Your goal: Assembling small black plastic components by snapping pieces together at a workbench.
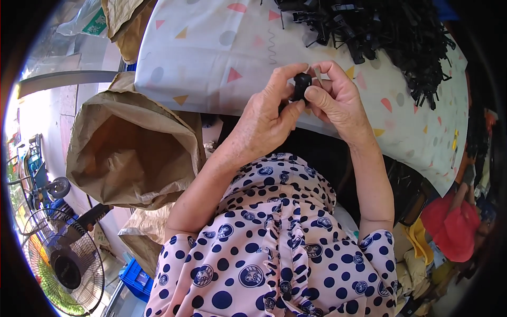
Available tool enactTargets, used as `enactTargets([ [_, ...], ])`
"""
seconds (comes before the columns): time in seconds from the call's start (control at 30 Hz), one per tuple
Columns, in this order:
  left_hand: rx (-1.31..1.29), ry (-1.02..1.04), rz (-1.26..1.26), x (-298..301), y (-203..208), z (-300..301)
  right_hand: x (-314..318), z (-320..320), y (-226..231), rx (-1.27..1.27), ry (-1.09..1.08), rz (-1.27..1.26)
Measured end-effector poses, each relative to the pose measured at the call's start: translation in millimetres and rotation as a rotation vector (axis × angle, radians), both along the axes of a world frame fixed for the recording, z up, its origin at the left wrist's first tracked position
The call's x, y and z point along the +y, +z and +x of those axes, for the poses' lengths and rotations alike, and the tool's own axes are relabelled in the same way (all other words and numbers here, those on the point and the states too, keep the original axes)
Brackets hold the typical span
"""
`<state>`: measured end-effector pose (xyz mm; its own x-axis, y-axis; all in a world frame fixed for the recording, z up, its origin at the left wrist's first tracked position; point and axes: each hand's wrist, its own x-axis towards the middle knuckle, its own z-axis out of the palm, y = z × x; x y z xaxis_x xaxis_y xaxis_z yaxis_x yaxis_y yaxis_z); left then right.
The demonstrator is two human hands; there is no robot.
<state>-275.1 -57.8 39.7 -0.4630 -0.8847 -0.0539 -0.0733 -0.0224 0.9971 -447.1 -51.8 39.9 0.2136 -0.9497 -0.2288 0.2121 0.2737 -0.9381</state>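
Above the near edge of the patterned tablecloth, both hands are raised close together. A small black plastic part is pinched between the thumb and fingers of my left hand. My right hand is closed right beside it, with its thumb against the part's side. From the right fingers sticks up a thin, pale, blade-like piece; its lower end is hidden by the hand. At the far right of the table lies a large pile of similar-looking black parts.
To the left stands an open brown paper sack, close to my left forearm. A black fan and a blue crate are at the lower left. More brown paper lies at the upper left. A red cloth hangs at the right.
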Motion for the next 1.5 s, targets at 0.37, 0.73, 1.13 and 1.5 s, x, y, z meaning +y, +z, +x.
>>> enactTargets([
  [0.37, -0.175, 0.233, -0.101, 1, -4, 6, -3, 12, -2, 0.047, -0.211, -0.005],
  [0.73, -0.218, 0.074, 0.016, 3, -8, 3, 3, 14, -14, 0.098, -0.052, -0.027],
  [1.13, -0.031, 0.032, 0.105, 0, -2, -8, 13, 7, -9, 0.049, -0.036, -0.02],
  [1.5, -0.054, 0.035, 0.029, 1, -3, -14, 20, 4, -7, 0.305, 0.016, -0.054],
])
